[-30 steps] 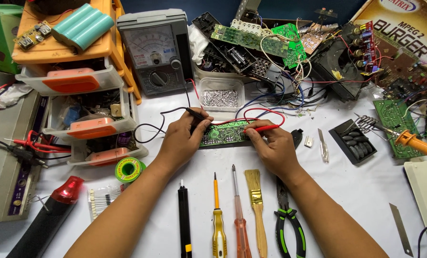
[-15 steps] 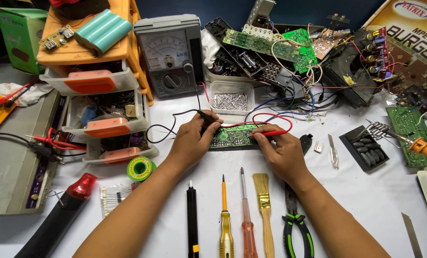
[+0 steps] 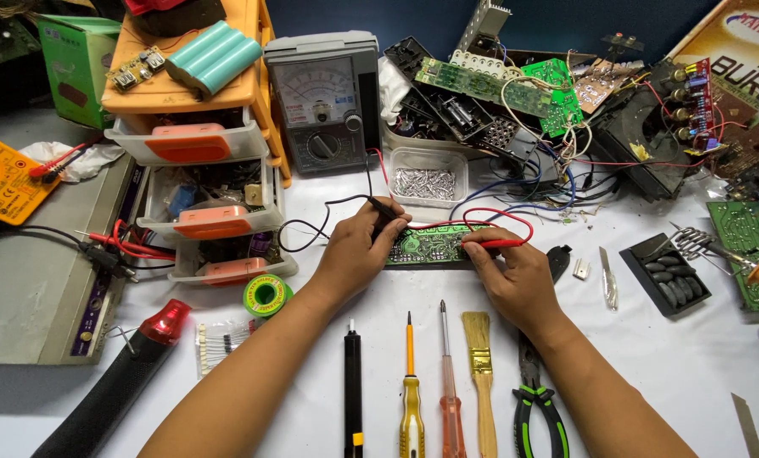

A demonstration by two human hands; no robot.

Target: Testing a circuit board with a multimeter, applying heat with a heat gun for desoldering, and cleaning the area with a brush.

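Head view, left hand (image 3: 355,253) pinching black probe (image 3: 385,209), right hand (image 3: 515,280) pinching red probe (image 3: 491,244), both tips on green board (image 3: 428,246), white bench (image 3: 651,356)

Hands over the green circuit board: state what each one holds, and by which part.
Left hand grips the black probe by its handle; right hand pinches the red probe along its handle.

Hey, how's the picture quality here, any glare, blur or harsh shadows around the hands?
Head view: even, soft light, only faint shadows under the left hand and right hand; green circuit board sharp; mild glare on the analog meter face; edges bend slightly from the wide lens.
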